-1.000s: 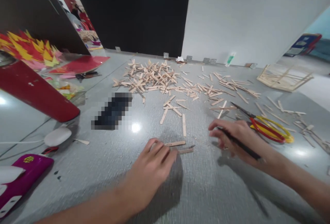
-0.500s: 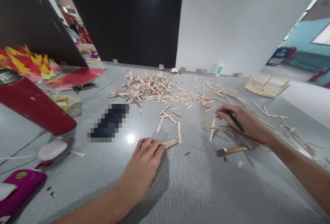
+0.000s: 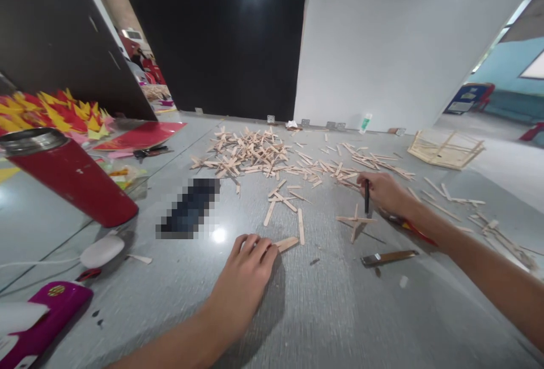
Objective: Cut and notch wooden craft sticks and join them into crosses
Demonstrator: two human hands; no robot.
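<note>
My left hand [image 3: 250, 261] rests low on the table with its fingers curled over a flat popsicle stick [image 3: 288, 244], whose end sticks out to the right. Another stick [image 3: 301, 226] lies just beyond that end. In my right hand [image 3: 385, 190], a slim black pen [image 3: 366, 196] is gripped, held nearly upright. Just left of the pen, crossed popsicle sticks [image 3: 355, 220] lie in a star-like shape. Nearer me is a flat metal-and-brown strip [image 3: 390, 258]. Something red and yellow [image 3: 414, 233] lies partly under my right forearm.
A heap of sticks [image 3: 250, 151] spreads across the back. On the left are a red flask [image 3: 80, 179], a blurred dark rectangle [image 3: 191, 207], a white mouse-like object [image 3: 102, 250] and a purple device [image 3: 59, 312]. A stick frame [image 3: 446, 151] stands far right; panels rise behind.
The view has shifted slightly. My right hand has turned the pen from slanting to nearly upright, and the crossed sticks beside it look rearranged. My left hand stays on its stick.
</note>
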